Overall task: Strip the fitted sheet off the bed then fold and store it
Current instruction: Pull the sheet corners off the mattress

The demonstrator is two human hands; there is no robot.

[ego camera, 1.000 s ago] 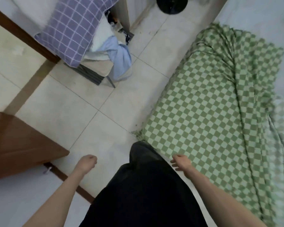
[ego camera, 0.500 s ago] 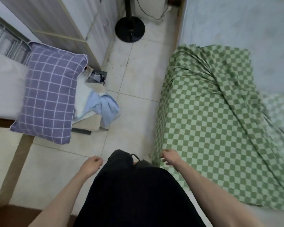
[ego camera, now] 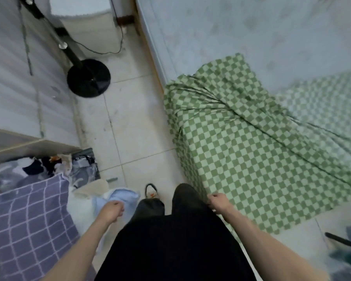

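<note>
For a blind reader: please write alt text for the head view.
Green checkered fitted sheet, partly pulled off the mattress, beside a standing person. The left hand hangs empty; the right hand is curled near the sheet's edge.

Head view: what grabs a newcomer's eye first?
The green checkered sheet dominates the right side, rumpled and covering only part of the bare mattress. At upper left a black fan base stands on the tiled floor. At lower left lies a purple grid pillow.

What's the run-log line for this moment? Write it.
phase: stripping | fitted sheet: partly off, bunched over mattress corner | left hand: idle, loosely curled | right hand: curled at sheet edge, grip unclear
</note>
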